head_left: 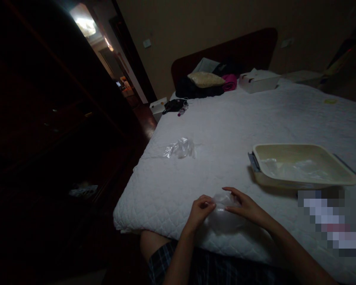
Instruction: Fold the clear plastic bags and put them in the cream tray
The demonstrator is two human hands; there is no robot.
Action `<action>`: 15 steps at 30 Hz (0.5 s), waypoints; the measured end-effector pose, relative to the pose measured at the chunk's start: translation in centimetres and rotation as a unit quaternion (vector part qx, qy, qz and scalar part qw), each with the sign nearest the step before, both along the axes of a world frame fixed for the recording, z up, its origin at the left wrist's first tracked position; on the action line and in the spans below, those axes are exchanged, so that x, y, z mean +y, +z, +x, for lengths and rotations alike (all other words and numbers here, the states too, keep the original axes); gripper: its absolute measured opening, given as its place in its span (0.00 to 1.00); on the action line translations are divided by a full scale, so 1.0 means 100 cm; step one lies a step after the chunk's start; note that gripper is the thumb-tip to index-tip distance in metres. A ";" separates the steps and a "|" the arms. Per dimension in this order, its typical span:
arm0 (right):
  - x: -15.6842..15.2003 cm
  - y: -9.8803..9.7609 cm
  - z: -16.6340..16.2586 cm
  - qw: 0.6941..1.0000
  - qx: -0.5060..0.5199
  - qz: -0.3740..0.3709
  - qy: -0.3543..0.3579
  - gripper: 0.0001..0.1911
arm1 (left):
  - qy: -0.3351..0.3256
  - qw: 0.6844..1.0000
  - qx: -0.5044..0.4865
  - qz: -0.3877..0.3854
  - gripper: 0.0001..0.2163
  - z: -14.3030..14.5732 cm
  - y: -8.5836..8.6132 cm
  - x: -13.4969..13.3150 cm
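I sit at the edge of a bed with a white quilted cover [225,130]. Both hands rest on a clear plastic bag [224,217] lying near the bed's front edge. My left hand [200,209] pinches the bag's left side with curled fingers. My right hand [245,206] lies over its top right part, fingers bent on the plastic. A second crumpled clear plastic bag [180,149] lies further up the bed to the left, away from both hands.
A beige tray [302,149] holding clear plastic sits on the bed to the right. At the headboard are a pillow [206,79], dark and pink clothes [230,82] and a white box [259,82]. Dark furniture stands left; a lit doorway [86,23] shows behind.
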State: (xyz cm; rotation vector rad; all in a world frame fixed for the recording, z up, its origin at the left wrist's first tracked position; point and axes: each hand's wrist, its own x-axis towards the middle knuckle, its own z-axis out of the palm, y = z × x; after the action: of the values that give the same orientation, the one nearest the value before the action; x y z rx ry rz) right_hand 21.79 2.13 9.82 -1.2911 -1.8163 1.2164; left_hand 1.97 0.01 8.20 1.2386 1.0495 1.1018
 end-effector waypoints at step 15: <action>-0.004 0.006 0.002 0.994 0.083 0.034 -0.065 0.13 | 0.069 0.992 0.088 -0.051 0.12 0.001 -0.007 -0.004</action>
State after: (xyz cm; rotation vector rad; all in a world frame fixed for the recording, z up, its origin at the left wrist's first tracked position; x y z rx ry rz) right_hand 21.96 1.69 10.44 -1.2119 -1.6167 1.1461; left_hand 2.11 -0.36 7.50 1.2117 1.3262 1.0431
